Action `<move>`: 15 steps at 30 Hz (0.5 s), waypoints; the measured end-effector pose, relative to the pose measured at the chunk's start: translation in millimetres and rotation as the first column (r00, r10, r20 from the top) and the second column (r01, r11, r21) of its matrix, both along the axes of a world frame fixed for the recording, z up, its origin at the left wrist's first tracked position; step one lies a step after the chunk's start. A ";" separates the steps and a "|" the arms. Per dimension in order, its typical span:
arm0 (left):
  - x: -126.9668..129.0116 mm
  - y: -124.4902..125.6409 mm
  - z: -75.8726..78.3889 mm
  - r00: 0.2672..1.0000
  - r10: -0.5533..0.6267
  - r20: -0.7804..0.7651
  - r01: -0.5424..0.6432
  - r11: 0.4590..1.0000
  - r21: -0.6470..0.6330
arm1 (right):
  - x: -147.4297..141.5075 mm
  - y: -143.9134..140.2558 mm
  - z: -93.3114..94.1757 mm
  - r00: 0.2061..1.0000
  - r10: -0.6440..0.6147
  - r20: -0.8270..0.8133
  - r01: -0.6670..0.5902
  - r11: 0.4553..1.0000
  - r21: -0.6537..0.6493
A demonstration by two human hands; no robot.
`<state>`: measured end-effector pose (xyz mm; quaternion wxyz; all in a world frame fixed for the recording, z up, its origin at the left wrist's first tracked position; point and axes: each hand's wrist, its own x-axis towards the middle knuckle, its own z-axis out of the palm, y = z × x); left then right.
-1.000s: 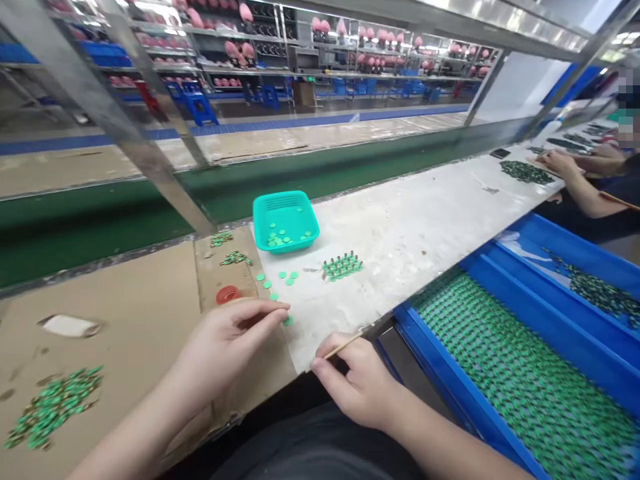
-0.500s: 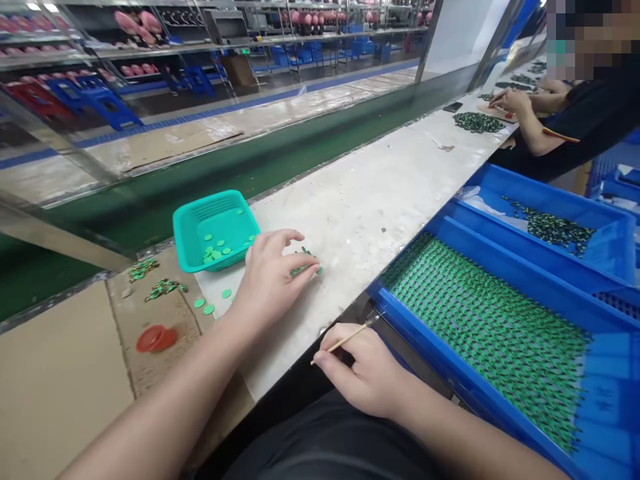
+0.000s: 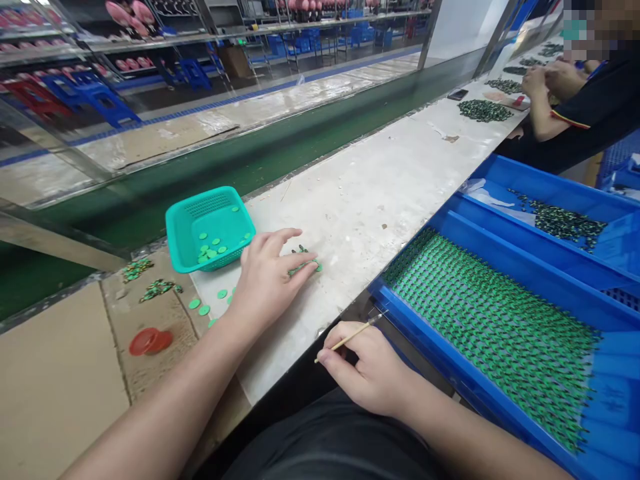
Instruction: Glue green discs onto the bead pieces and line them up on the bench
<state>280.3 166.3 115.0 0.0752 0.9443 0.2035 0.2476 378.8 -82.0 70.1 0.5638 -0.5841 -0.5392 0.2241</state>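
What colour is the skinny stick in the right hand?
The stick in the right hand is pale yellowish tan, seen best in the head view.

Centre of frame: the left hand (image 3: pixel 267 277) is positioned over the white worktop (image 3: pixel 350 193), thumb and index fingertips at a cluster of small green parts (image 3: pixel 300 251); contact cannot be confirmed. Lower centre: the right hand (image 3: pixel 367 370) grips a thin stick (image 3: pixel 345 341), tip directed up and right. Left of centre: a teal basket (image 3: pixel 187 223) contains green discs (image 3: pixel 203 236). Lower right: a blue tray (image 3: pixel 615 387) carries rows of green pieces (image 3: pixel 490 320).
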 end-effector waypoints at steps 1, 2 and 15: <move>-7.2 5.1 9.4 0.999 0.030 0.026 -0.029 0.999 -0.020 | 0.3 0.1 0.7 1.000 0.002 0.001 -0.002 1.000 0.016; -16.6 12.2 20.6 0.995 0.077 0.060 -0.074 0.996 -0.046 | 0.6 -0.1 1.6 1.000 0.002 0.002 -0.002 0.999 0.032; -101.0 43.9 18.2 0.827 0.304 -0.472 -0.443 0.870 -0.216 | -5.9 -2.8 30.0 0.997 0.069 -0.030 -0.069 0.998 -0.009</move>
